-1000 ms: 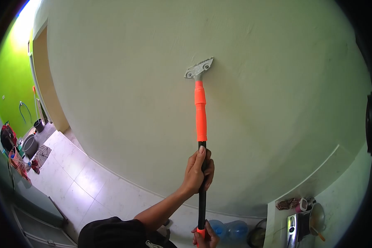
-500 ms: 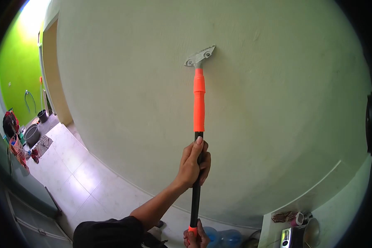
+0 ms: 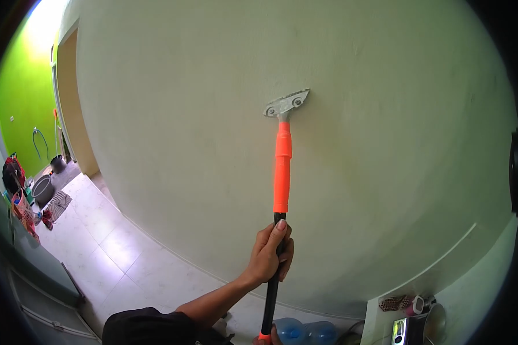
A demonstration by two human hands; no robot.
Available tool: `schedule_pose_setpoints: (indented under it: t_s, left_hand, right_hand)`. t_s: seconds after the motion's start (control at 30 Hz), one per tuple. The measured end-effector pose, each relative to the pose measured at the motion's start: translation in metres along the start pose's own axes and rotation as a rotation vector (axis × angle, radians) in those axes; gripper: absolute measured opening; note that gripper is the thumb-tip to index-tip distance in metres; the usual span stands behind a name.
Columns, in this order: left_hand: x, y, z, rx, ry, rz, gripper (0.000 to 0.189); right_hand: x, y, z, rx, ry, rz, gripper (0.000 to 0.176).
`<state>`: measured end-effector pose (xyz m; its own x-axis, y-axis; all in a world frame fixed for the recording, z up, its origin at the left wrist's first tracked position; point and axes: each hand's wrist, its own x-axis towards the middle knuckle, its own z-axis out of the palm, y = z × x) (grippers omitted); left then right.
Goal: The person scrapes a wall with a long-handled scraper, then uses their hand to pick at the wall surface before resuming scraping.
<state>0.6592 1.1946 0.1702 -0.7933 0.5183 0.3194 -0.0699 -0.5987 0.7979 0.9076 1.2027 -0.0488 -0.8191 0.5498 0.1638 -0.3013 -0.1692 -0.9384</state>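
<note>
A long-handled scraper (image 3: 282,167) with an orange sleeve, a black pole and a grey metal head (image 3: 286,104) rises in front of me, slightly tilted. Its head rests against the pale green wall (image 3: 184,115), or very close to it. My left hand (image 3: 269,253) is wrapped around the black pole just below the orange sleeve, thumb along the front. At the bottom edge, my right hand (image 3: 275,336) grips the orange lower end of the handle. Most of that hand is cut off by the frame.
Two blue water jugs (image 3: 305,332) stand on the floor by the wall. At lower right, a ledge (image 3: 374,319) carries a silver device (image 3: 400,332) and several small items. A doorway (image 3: 69,98), basin (image 3: 42,188) and striped mat (image 3: 58,204) are at left, on the tiled floor (image 3: 118,247).
The scraper and both my hands have moved down. The head has slid lower along the wall and a little to the right. My right hand has partly left the frame.
</note>
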Motion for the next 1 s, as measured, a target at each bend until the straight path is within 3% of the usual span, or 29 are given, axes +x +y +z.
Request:
schedule_pose_setpoints:
  t_s: [0.03,0.13,0.17,0.27,0.3,0.43,0.53,0.57,0.67,0.7,0.8,0.83,0.9,0.97,1.0]
  left_hand:
    - [0.001,0.002,-0.002,-0.003,0.007,-0.004,0.048]
    - [0.02,0.034,0.004,-0.011,0.004,0.024,0.047]
    - [0.022,0.036,0.006,-0.034,-0.012,0.034,0.047]
    - [0.008,0.015,0.004,-0.051,-0.012,0.009,0.047]
    - [0.006,0.012,0.004,0.001,-0.009,0.008,0.05]
    - [0.025,0.036,0.006,0.035,0.02,0.043,0.051]
    - [0.016,0.03,0.001,0.025,0.007,0.034,0.048]
    - [0.009,0.017,0.002,0.012,0.023,0.019,0.048]
    - [0.005,0.011,0.005,0.006,0.008,0.0,0.049]
    - [0.014,0.017,0.007,0.005,-0.005,0.016,0.049]
    - [0.026,0.031,0.01,-0.005,-0.018,0.054,0.049]
    - [0.023,0.031,0.01,0.004,-0.021,0.049,0.049]
    - [0.012,0.019,0.009,-0.01,-0.007,0.014,0.049]
    - [0.008,0.017,0.013,-0.019,-0.019,-0.003,0.048]
    - [0.007,0.021,0.014,-0.023,-0.03,-0.017,0.047]
  right_hand:
    - [0.005,0.007,-0.002,-0.162,-0.051,-0.144,0.052]
    - [0.028,-0.043,0.031,-0.09,-0.055,-0.046,0.049]
    - [0.037,-0.043,0.03,0.0,-0.114,-0.204,0.048]
    - [0.014,-0.003,0.002,0.289,0.129,0.483,0.048]
    - [0.004,-0.008,-0.001,0.097,0.055,0.357,0.051]
    - [0.034,-0.036,0.027,-0.178,-0.094,-0.144,0.055]
    - [0.019,-0.025,0.021,-0.08,-0.083,-0.057,0.056]
    - [0.005,0.002,0.0,-0.055,-0.041,0.109,0.055]
    - [0.012,-0.007,-0.001,-0.17,-0.049,-0.125,0.054]
    - [0.025,-0.027,0.013,-0.044,-0.03,-0.062,0.053]
    - [0.036,-0.034,0.024,-0.199,-0.042,-0.125,0.052]
    - [0.027,-0.01,0.016,-0.201,-0.004,-0.096,0.05]
    - [-0.002,0.061,-0.042,0.075,-0.03,0.146,0.049]
    - [-0.007,0.068,-0.053,0.265,0.053,0.397,0.047]
    - [-0.007,0.033,-0.026,0.123,0.064,0.226,0.047]
